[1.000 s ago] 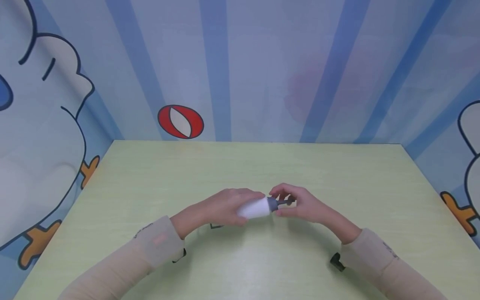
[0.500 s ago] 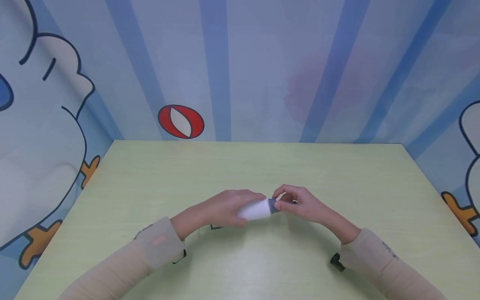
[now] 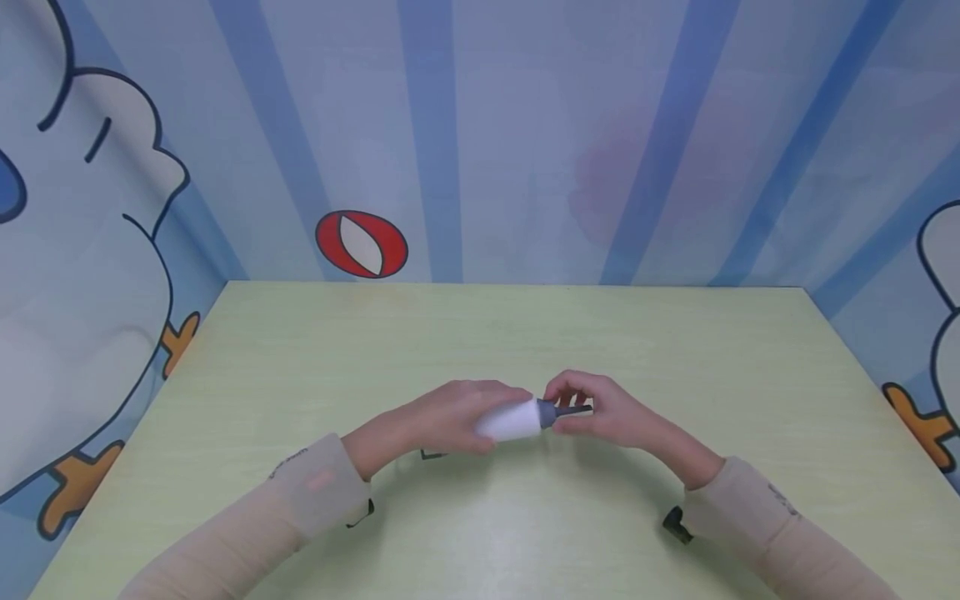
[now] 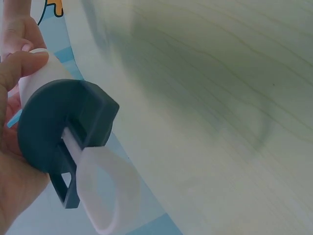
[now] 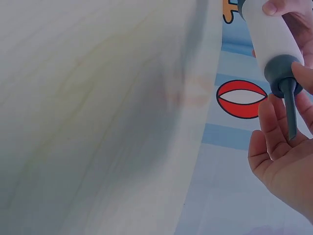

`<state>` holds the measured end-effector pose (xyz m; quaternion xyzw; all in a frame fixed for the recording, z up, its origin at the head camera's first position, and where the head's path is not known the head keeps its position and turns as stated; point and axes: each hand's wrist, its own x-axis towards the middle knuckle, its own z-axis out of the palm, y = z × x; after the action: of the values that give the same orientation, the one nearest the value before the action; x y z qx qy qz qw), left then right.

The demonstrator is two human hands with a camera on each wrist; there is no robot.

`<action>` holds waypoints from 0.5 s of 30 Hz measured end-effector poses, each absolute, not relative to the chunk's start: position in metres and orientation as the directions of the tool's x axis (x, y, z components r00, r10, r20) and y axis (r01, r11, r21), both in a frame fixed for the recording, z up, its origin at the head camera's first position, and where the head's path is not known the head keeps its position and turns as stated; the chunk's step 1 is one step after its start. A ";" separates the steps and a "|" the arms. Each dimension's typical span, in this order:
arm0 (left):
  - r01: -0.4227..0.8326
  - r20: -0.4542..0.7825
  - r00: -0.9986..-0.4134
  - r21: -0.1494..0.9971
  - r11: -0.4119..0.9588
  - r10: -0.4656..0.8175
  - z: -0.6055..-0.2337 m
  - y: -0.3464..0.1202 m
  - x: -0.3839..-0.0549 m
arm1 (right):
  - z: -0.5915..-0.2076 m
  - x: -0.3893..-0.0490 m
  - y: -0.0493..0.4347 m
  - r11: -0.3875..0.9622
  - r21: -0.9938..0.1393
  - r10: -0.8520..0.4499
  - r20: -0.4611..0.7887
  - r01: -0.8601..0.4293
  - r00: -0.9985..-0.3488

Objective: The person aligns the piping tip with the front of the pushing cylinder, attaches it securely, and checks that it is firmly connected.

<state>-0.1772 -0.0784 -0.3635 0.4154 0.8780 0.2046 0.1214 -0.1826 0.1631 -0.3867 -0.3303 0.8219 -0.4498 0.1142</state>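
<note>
A large plunger syringe has a white barrel (image 3: 510, 420), a dark blue-grey nozzle (image 5: 289, 107) with a slanted tip, and a dark end cap (image 4: 54, 132). Out of that cap comes a white ring handle (image 4: 108, 196). My left hand (image 3: 453, 415) grips the barrel from above, its thumb along the near side. The syringe lies nearly level over the table, nozzle to the right. My right hand (image 3: 603, 408) curls around the nozzle end, with the thumb and fingertips at the collar (image 5: 284, 71). Its other fingers spread behind the nozzle without wrapping it.
A pale green wood-grain table (image 3: 495, 333) spreads beneath both hands. Blue striped panels (image 3: 525, 150) with cartoon figures and a printed red ball (image 3: 362, 243) border its back and sides. Dark wrist-mounted pieces (image 3: 677, 525) show at the sleeves.
My right thumb crossed in front of the nozzle half a second ago; now it sits lower and the nozzle shows between thumb and fingers. The left hand and barrel have hardly moved.
</note>
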 end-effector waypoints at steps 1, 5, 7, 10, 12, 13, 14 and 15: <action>0.680 -0.044 -0.625 0.458 0.572 0.779 -0.363 -0.078 -0.177 | -0.387 -0.183 0.163 0.375 -0.817 -0.645 0.110 -0.439 -0.756; 0.682 -0.057 -0.625 0.445 0.580 0.778 -0.363 -0.079 -0.176 | -0.390 -0.184 0.163 0.368 -0.819 -0.648 0.112 -0.439 -0.753; 0.682 -0.061 -0.625 0.441 0.583 0.778 -0.363 -0.078 -0.176 | -0.391 -0.184 0.163 0.367 -0.827 -0.651 0.099 -0.426 -0.753; 0.690 -0.059 -0.622 0.430 0.582 0.781 -0.364 -0.078 -0.176 | -0.391 -0.185 0.164 0.366 -0.851 -0.654 0.054 -0.378 -0.755; 0.696 -0.053 -0.620 0.425 0.579 0.783 -0.364 -0.078 -0.176 | -0.390 -0.186 0.164 0.368 -0.861 -0.653 0.029 -0.351 -0.757; 0.697 -0.052 -0.620 0.422 0.580 0.783 -0.364 -0.078 -0.176 | -0.390 -0.186 0.165 0.367 -0.864 -0.653 0.025 -0.345 -0.757; 0.698 -0.051 -0.620 0.420 0.580 0.783 -0.364 -0.079 -0.176 | -0.389 -0.185 0.165 0.372 -0.863 -0.649 0.021 -0.341 -0.761; 0.698 -0.051 -0.622 0.416 0.583 0.781 -0.364 -0.079 -0.176 | -0.389 -0.185 0.165 0.376 -0.859 -0.646 0.024 -0.346 -0.763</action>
<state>-0.1762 -0.0787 -0.3644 0.4193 0.8821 0.1813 0.1151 -0.1853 0.1645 -0.3891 -0.3048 0.8139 -0.4679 0.1604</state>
